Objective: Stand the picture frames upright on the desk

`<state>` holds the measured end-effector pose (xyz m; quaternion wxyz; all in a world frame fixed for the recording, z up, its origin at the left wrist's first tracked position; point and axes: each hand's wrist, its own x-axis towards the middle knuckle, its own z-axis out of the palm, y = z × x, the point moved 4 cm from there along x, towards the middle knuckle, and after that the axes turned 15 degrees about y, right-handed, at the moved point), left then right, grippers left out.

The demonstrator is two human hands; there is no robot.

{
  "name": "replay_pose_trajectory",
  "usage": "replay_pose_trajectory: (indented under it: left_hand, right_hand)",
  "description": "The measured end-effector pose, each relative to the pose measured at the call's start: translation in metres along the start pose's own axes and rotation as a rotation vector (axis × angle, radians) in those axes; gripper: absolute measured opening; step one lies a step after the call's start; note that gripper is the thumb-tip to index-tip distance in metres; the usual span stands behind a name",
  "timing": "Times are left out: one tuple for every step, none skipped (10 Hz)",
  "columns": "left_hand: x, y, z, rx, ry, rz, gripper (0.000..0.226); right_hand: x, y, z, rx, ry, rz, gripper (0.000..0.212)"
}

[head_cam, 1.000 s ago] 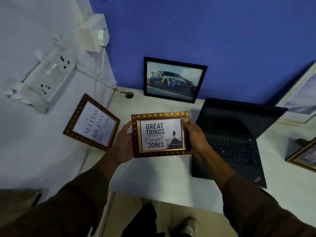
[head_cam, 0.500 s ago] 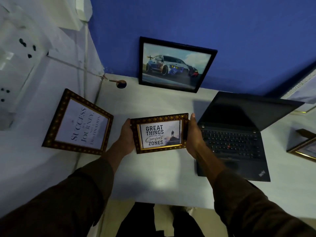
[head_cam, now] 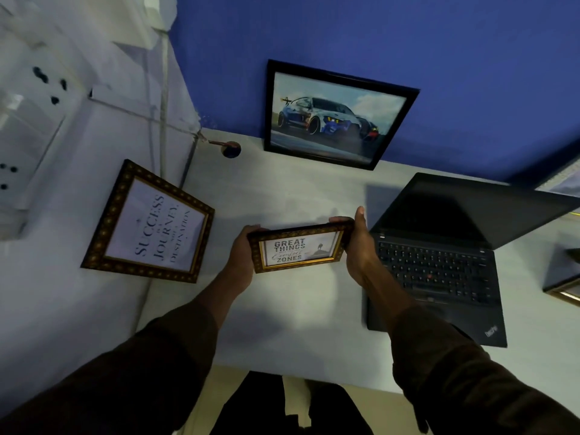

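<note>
A small gold-patterned frame reading "GREAT THINGS… ZONES" [head_cam: 299,248] is tilted nearly upright over the middle of the white desk [head_cam: 292,306]. My left hand [head_cam: 241,262] grips its left end and my right hand [head_cam: 359,246] grips its right end. Whether its bottom edge touches the desk I cannot tell. A larger gold-patterned "SUCCESS… JOURNEY" frame [head_cam: 150,224] leans against the white wall on the left. A black frame with a car picture [head_cam: 337,116] stands against the blue wall at the back.
An open black laptop [head_cam: 439,262] sits just right of my right hand. Part of another gold-edged frame [head_cam: 565,287] shows at the right edge. A cable hole [head_cam: 231,149] is at the desk's back left; wall sockets [head_cam: 28,120] are on the left wall.
Both hands carried the small frame forward and down toward the desk and tipped it more upright, so its face looks foreshortened. The view dipped lower.
</note>
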<state>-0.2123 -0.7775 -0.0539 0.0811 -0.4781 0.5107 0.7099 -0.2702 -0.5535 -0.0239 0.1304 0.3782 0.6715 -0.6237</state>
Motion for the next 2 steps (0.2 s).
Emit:
replay_pose_trajectory:
  left_hand:
    - [-0.004,0.002,-0.005,0.047,0.048,0.058,0.043]
    - [-0.005,0.010,-0.015,-0.017,0.110,0.132,0.043]
  right_hand:
    - [-0.003,-0.010,-0.007,-0.099,0.015,-0.101,0.061]
    - [-0.004,-0.024,-0.020,-0.163,0.056,-0.287,0.056]
